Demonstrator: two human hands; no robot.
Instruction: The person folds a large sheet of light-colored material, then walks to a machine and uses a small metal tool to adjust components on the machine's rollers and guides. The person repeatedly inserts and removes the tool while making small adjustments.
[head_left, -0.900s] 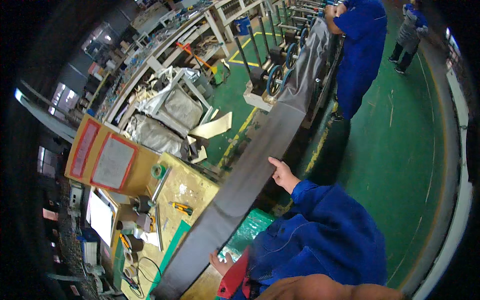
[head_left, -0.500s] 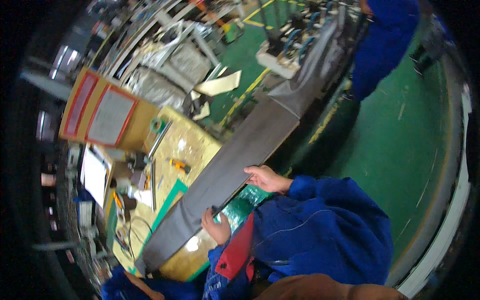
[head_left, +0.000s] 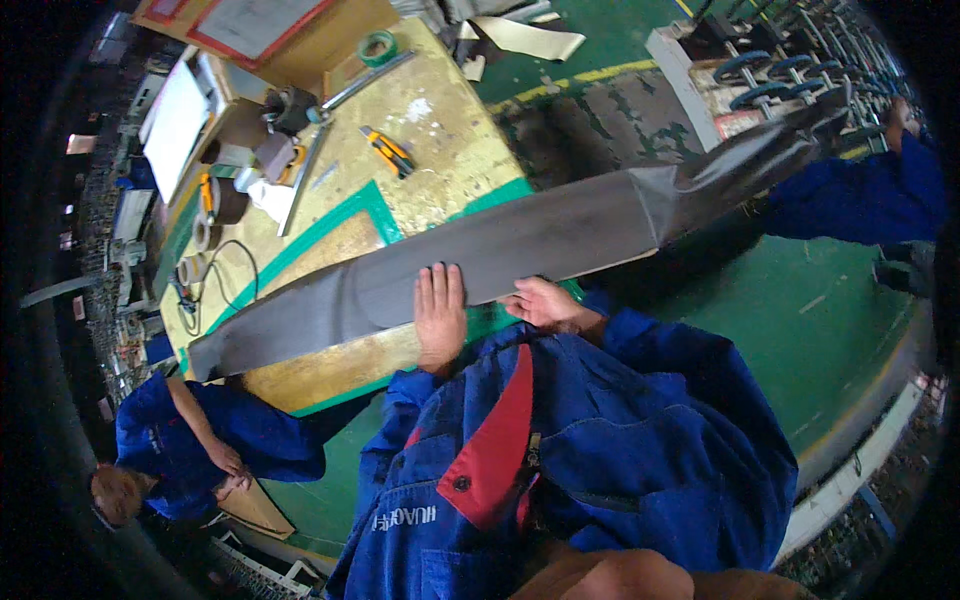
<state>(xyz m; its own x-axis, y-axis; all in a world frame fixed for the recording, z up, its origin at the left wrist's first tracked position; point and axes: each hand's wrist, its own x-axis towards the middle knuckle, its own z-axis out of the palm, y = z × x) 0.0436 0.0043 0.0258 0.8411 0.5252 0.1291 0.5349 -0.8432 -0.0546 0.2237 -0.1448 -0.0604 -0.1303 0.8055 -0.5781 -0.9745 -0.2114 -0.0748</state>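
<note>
A long, narrow board covered with dark brown-grey sheet material lies slantwise across the table, its far right end loose and wrinkled. My left hand rests flat on the board near its front edge, fingers stretched out side by side. To the right of it, my right hand grips the front edge, with the thumb on top and the other fingers partly hidden. A pale strip shows along that edge, right of my right hand.
The yellowish worktable has green tape borders. On it are a yellow-black utility knife, a green tape roll, metal bars and a cable. One co-worker is at the left, another at the board's right end. Wheeled equipment stands behind.
My left hand has gone from the board's front edge to lying flat on its top. My right hand stays at the edge. The view has turned, bringing the left co-worker into sight.
</note>
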